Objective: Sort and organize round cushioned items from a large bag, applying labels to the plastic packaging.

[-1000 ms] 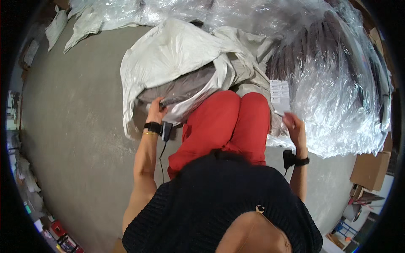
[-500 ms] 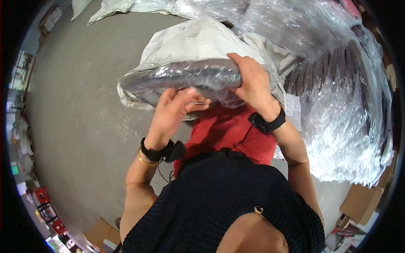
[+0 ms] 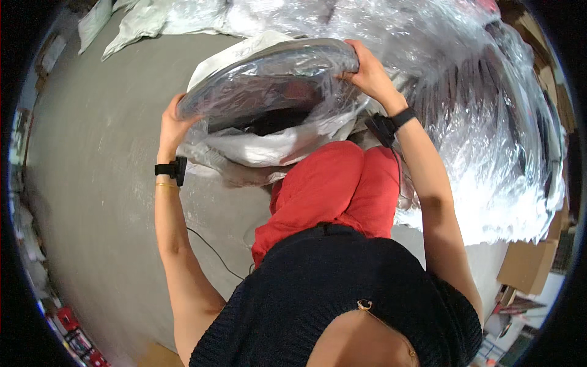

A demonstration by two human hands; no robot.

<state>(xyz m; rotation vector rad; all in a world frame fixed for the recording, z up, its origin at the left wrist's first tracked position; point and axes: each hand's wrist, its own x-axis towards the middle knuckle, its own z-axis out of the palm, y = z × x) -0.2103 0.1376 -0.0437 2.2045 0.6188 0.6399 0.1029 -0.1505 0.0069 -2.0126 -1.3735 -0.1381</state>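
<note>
I hold a flat grey bundle wrapped in clear plastic (image 3: pixel 269 79) up in front of me, above my red-clad knees (image 3: pixel 342 183). My left hand (image 3: pixel 172 125) grips its left end, and my right hand (image 3: pixel 365 72) grips its right end near the top. Under the bundle lies a crumpled white sack (image 3: pixel 263 147) on the grey floor (image 3: pixel 92 183). Both wrists wear black bands.
A large heap of clear plastic-wrapped dark goods (image 3: pixel 489 140) fills the right side. White bags (image 3: pixel 140 21) lie at the far left. Cardboard boxes (image 3: pixel 526 263) stand at the lower right. Small coloured items (image 3: pixel 67 321) line the left rim.
My hands went from the sack and a paper label beside my knees to the wrapped bundle. They have lifted it and carried it up and away from my body.
</note>
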